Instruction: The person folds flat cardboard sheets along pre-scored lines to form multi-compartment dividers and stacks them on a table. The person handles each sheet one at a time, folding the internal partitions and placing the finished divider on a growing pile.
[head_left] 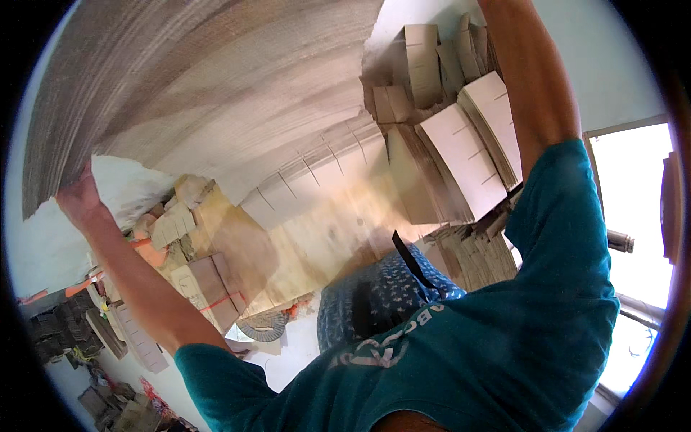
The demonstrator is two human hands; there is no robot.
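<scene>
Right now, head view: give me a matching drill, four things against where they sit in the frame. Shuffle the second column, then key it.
Things:
1. left hand
2. big sheet of cardboard
3. stacks of flat boxes
4. bundle tied with a red strap

Places:
A. fills the top left, held overhead
B. lower left, below the raised arm
C. left edge, gripping the sheet's edge
D. upper right of centre, beside the right arm

Pairs: 1-C, 2-A, 3-D, 4-B

The right hand is out of frame above.
</scene>
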